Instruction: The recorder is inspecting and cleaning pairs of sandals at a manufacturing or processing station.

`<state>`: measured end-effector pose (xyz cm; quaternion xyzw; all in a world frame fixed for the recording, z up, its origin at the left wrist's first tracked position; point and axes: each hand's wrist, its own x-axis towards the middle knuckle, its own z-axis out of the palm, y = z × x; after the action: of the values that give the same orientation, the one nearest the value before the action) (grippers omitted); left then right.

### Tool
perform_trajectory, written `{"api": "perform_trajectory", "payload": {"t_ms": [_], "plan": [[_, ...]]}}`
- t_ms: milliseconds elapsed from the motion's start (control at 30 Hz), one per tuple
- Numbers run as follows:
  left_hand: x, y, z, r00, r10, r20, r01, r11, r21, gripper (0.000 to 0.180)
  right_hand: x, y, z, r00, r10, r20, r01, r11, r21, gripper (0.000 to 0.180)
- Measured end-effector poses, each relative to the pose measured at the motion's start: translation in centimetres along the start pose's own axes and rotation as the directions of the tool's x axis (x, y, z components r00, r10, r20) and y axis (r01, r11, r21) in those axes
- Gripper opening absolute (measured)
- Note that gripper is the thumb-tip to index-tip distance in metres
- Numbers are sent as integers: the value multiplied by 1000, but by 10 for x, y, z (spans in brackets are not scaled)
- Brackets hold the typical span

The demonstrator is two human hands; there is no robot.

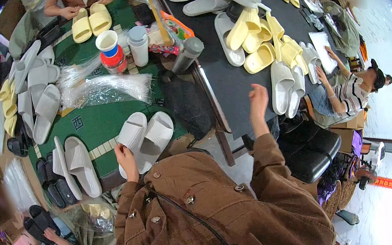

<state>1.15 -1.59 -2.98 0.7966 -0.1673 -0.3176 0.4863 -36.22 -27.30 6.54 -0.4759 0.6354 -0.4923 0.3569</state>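
Note:
On the green tabletop in front of me sits a pair of light grey slippers, the left slipper point(132, 133) beside the right slipper point(157, 136). My left hand point(126, 160) grips the left slipper at its near side, fingers closed on the edge. Raised to the right, my right hand point(258, 103) is over the black table, apart from the slippers there. Its fingers are curled together, and whatever they may hold is too small to make out. Beyond the pair lies a bundle of clear plastic strands point(112, 90).
Left stand more grey slippers point(82, 165) and black slippers point(57, 183). A paper cup point(107, 42), red jar point(114, 63), white tumbler point(139, 48) and grey bottle point(188, 54) stand farther back. Yellow slippers point(261, 58) and grey ones cover part of the black table point(233, 102). Other people work around.

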Motion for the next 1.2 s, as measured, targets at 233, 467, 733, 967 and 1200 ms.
{"api": "perform_trajectory", "payload": {"t_ms": [233,467,733,967,1200], "plan": [[-26,31,13,964,266,-12,-266,956,-126,17,94,70,-145,929,-79,-362,-39,951,-307,27],[-32,15,-10,803,375,464,-555,754,351,29,145,67,-178,997,-33,-73,-28,710,-704,32],[-23,35,-23,810,232,539,-492,769,408,42,218,118,-209,950,245,195,-85,800,-594,40],[-32,13,-2,797,317,514,-546,741,390,39,151,82,-153,994,46,99,42,675,-737,40],[-24,6,37,828,428,363,-547,467,695,44,77,79,-157,960,-25,278,231,635,-737,40]]}}
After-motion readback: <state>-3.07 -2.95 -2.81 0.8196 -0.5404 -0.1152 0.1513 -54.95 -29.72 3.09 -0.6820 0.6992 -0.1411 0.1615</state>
